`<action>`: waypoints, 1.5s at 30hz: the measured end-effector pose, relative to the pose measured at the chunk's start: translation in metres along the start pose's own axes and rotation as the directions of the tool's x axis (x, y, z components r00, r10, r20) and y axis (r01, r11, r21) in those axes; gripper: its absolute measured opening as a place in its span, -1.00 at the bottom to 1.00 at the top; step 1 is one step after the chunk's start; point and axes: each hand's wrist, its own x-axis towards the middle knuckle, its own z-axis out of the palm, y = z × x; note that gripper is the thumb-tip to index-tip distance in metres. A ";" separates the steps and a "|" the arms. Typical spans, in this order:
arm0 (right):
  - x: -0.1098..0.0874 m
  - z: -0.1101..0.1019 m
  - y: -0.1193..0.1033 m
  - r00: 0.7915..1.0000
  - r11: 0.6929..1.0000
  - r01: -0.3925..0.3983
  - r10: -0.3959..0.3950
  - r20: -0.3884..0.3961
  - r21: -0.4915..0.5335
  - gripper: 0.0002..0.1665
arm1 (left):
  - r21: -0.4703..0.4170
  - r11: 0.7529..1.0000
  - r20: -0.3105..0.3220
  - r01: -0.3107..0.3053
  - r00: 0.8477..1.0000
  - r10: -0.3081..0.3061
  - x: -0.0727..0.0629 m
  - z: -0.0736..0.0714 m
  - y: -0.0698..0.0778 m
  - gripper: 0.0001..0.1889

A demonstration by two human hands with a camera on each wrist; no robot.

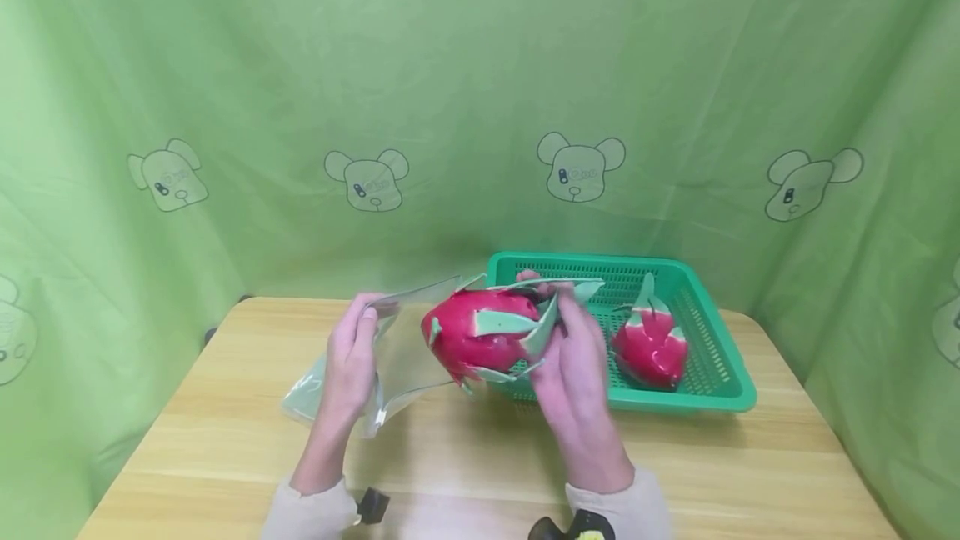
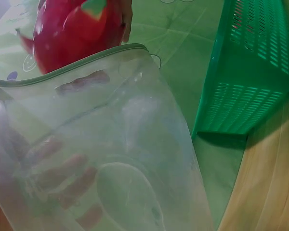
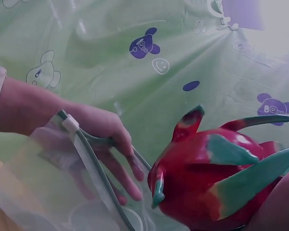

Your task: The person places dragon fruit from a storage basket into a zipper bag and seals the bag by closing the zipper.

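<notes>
My right hand (image 1: 573, 357) grips a red dragon fruit with green scales (image 1: 480, 332) by its leafy end. The fruit lies sideways, its blunt end at the mouth of a clear zip bag (image 1: 412, 340). My left hand (image 1: 352, 357) holds that bag by its rim, the thumb outside and the other fingers behind the plastic. In the right wrist view the bag's mouth gapes toward the fruit, and a white slider (image 3: 70, 123) sits on its zip. Through the film in the left wrist view, the left fingers (image 2: 67, 178) show blurred.
A green plastic basket (image 1: 716, 340) stands at the back right of the wooden table (image 1: 465, 473). Another dragon fruit (image 1: 651, 348) lies inside it. A green curtain (image 1: 465, 65) with printed bear heads hangs behind and at both sides.
</notes>
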 end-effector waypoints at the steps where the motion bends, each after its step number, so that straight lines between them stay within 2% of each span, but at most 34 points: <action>1: 0.000 0.001 0.002 1.000 1.000 0.003 -0.003 -0.001 0.011 -0.68 | 0.004 1.000 0.003 0.000 1.000 0.000 0.000 0.000 0.000 -0.67; 7: 0.002 0.007 0.015 0.999 0.999 0.043 -0.042 -0.004 0.031 -0.58 | 0.013 1.000 0.012 -0.011 1.000 0.011 0.001 0.001 0.001 -0.67; 16: 0.002 0.008 0.033 0.994 0.995 0.099 -0.099 -0.043 -0.010 -0.73 | 0.028 1.000 0.030 -0.005 1.000 0.004 0.000 0.004 0.001 -0.68; 22: 0.000 0.006 0.043 0.990 0.989 0.119 -0.125 -0.066 -0.087 -0.84 | 0.022 1.000 0.032 -0.006 0.999 0.005 0.000 0.006 -0.001 -0.68; 29: -0.002 0.002 0.051 0.992 0.970 0.110 -0.122 -0.045 -0.216 -0.81 | 0.024 0.999 0.031 -0.024 0.999 0.023 -0.001 0.008 -0.001 -0.67; 31: -0.002 0.000 0.053 0.991 0.955 0.110 -0.128 -0.049 -0.276 -0.78 | 0.028 0.999 0.037 -0.019 0.999 0.018 -0.002 0.009 -0.001 -0.67; 34: -0.003 -0.001 0.054 0.987 0.916 0.128 -0.156 -0.044 -0.381 -0.73 | 0.033 0.999 0.045 -0.005 0.999 0.004 -0.002 0.010 0.000 -0.67; 38: -0.002 -0.003 0.054 0.977 0.841 0.192 -0.213 0.016 -0.507 -0.71 | 0.037 0.999 0.049 0.001 0.999 -0.003 -0.003 0.012 0.001 -0.66; 42: -0.001 -0.004 0.054 0.960 0.771 0.269 -0.264 0.095 -0.577 -0.81 | 0.039 0.999 0.049 -0.010 0.999 0.008 -0.003 0.012 0.002 -0.66; 45: 0.000 -0.005 0.053 0.949 0.721 0.302 -0.286 0.129 -0.623 -0.77 | 0.034 0.999 0.049 -0.018 0.999 0.017 -0.003 0.011 0.002 -0.66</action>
